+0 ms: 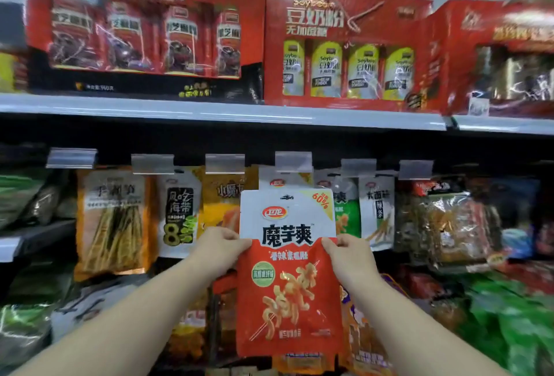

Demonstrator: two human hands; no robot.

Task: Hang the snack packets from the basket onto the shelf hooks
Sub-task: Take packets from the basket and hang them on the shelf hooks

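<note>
A red and white snack packet is held upright in front of the hook row. My left hand pinches its left edge and my right hand pinches its right edge, both at the line where white meets red. The packet's top hole sits just below a clear price-tag holder on a shelf hook. A matching packet hangs behind it on that hook. The basket is out of sight.
Other packets hang on neighbouring hooks: a bamboo-shoot packet, a kelp packet, a green one. The shelf above carries red gift boxes. More bags fill the lower rows at left and right.
</note>
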